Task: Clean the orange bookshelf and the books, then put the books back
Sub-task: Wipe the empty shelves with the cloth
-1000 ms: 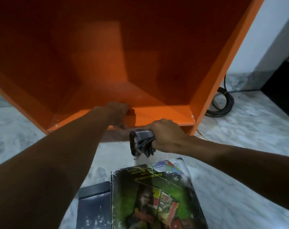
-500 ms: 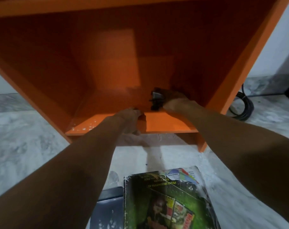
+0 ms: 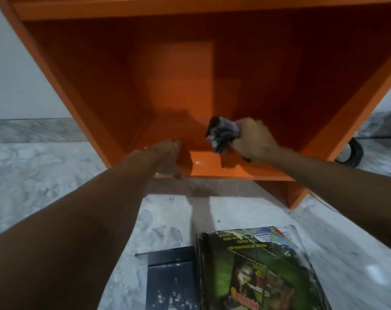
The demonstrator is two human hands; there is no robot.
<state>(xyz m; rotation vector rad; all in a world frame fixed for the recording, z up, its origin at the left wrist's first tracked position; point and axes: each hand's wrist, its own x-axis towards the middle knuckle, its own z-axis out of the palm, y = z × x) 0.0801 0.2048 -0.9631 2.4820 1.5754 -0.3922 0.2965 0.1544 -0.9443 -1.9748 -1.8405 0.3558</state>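
Okay, going left to right: out at 9 o'clock there's grey-veined white marble floor (image 3: 44,180) meeting a plain white wall (image 3: 15,74). From 10 round to 2 o'clock the view is filled by the big open-fronted orange bookshelf (image 3: 82,70), made of glossy painted board. It stands on that floor with its open side toward the camera.

The left forearm lies across the view from 8 o'clock and blocks a chunk of floor plus the left part of the shelf's bottom board. The left hand (image 3: 165,153), just left of centre, is clamped on the front lip of that board, fingers on top and a thumb tip poking out underneath.

Just right of centre, the right hand (image 3: 255,142) is inside the compartment, fist closed around a crumpled grey-and-black cloth (image 3: 223,133) that sticks out toward 9 o'clock, low over the bottom board. It's motion-blurred, so I can't tell if the cloth actually touches the wood. Hand and cloth hide part of the back right corner.

Down at 6 o'clock, on the floor in front of the shelf, lies a flat dark navy book (image 3: 171,280) speckled with white dust. Right up against its right side is a tattered green glossy-covered book (image 3: 257,269), stacked on a colourful book (image 3: 279,234) whose corner peeks out.

At 3 o'clock a coiled black cable (image 3: 355,153) lies on the floor, partly hidden behind the shelf's right side panel.
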